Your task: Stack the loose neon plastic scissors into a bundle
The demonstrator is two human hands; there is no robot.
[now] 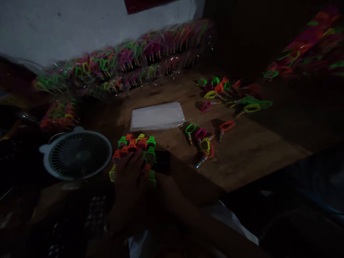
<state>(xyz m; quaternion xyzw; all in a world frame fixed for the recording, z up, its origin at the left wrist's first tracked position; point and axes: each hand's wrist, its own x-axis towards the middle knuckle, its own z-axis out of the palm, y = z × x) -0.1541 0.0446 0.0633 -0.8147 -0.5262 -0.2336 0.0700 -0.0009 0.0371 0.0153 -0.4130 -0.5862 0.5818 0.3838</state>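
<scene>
A round fan [83, 154] (its pale rim bears two small ear-like bumps) stands at the left by the brown bench [258, 150], while behind, a red panel [146, 4], cut off by the view's top edge, shows against the pale, marked wall [67, 27].

Pale wall [67, 25] beyond dim wooden table [258, 147]

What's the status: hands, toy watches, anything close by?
Left hand laid over the toy watches; right hand at their near right side, grips too dark to read. Watches bunched together, mixed colours. Fan close left, dark object close right.
</scene>
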